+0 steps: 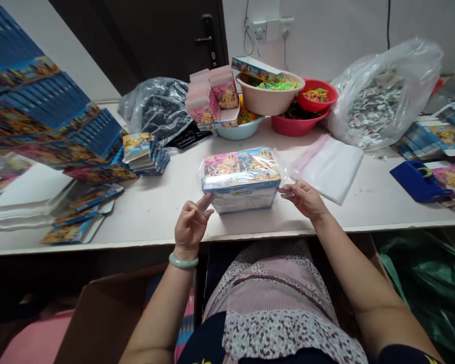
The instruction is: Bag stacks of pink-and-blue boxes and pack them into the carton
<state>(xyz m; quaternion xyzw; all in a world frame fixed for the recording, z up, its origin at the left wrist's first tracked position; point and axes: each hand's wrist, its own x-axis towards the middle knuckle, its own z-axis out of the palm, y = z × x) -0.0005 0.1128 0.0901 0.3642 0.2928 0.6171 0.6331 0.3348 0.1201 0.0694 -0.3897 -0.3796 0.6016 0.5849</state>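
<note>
A display box (240, 177) with pink and blue printed pictures stands at the table's front edge inside a clear plastic bag (282, 169). The film sticks out at both of its sides. My right hand (305, 198) pinches the film at the box's right side between thumb and fingertips. At the lower left corner, my left hand (191, 222) has its index finger stretched against the wrapped box, thumb held apart and the other fingers curled. A stack of flat clear bags (331, 167) lies to the right of the box.
Blue printed boxes (53, 101) rise in a tall stack at left, beside small packs (146, 151). Behind are a beige basin (269, 98), a red basin (299, 124) and a pink-box tray (214, 96). A filled plastic sack (387, 101) and blue tape dispenser (419, 182) stand right.
</note>
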